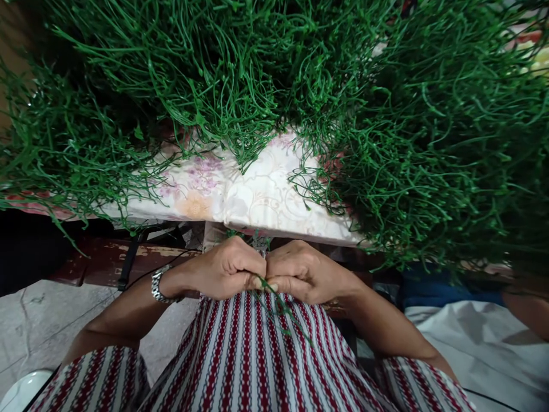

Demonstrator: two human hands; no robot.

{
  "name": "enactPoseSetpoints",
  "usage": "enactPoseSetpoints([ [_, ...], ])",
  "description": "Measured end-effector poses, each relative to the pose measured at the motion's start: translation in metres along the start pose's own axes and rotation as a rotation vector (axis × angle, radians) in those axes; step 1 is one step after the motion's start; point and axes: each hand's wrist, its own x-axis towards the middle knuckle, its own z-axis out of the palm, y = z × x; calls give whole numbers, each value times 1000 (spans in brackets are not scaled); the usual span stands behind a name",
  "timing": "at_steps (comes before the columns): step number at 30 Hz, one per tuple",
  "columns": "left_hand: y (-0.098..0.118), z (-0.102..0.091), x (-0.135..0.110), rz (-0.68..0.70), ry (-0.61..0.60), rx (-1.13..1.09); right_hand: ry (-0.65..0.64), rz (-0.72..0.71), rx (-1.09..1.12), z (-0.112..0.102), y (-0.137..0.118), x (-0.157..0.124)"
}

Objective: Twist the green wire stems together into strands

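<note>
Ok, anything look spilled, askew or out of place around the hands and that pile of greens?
Only small things. A few green stems trail from between the left hand and right hand onto the striped garment. The heaped greens spill past the edge of the floral cloth on both sides. Nothing looks damaged.
</note>
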Motion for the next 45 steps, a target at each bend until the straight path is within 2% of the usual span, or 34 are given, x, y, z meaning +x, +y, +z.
enactPoseSetpoints([
  [3,-1,6,1,24,125,-204,147,-14,210,8,7,3],
  [5,-5,12,3,1,239,-322,366,-16,305,13,11,4],
  [7,-8,15,6,-61,353,-410,578,-3,298,13,13,4],
  [9,-11,14,9,-151,448,-421,646,58,197,8,12,3],
  [12,-14,9,13,-261,518,-290,578,255,59,-3,10,1],
  [15,-15,7,17,-307,571,-142,577,419,16,-6,9,0],
  [18,-16,12,20,-322,660,-55,574,472,78,2,11,1],
  [22,-17,16,22,-297,656,5,478,504,30,14,17,2],
  [25,-16,15,22,-239,708,-144,435,455,7,18,20,3],
  [27,-15,15,22,-185,774,-406,435,374,58,19,21,3],
  [29,-14,15,21,-153,786,-694,453,264,110,19,21,3],
  [32,-13,17,21,-169,691,-977,441,126,133,17,23,3],
  [35,-12,17,22,-219,600,-1148,378,105,144,14,25,4],
  [37,-8,12,22,-208,629,-1212,287,73,204,15,25,5],
  [39,-2,3,20,-104,794,-1213,145,-32,267,16,21,5],
  [41,4,-7,17,20,969,-1134,97,-115,251,11,9,1],
  [42,6,-12,16,35,980,-1082,134,-116,193,5,0,-2],
  [45,8,-19,15,-87,812,-984,401,-19,-193,-24,-37,-19],
])
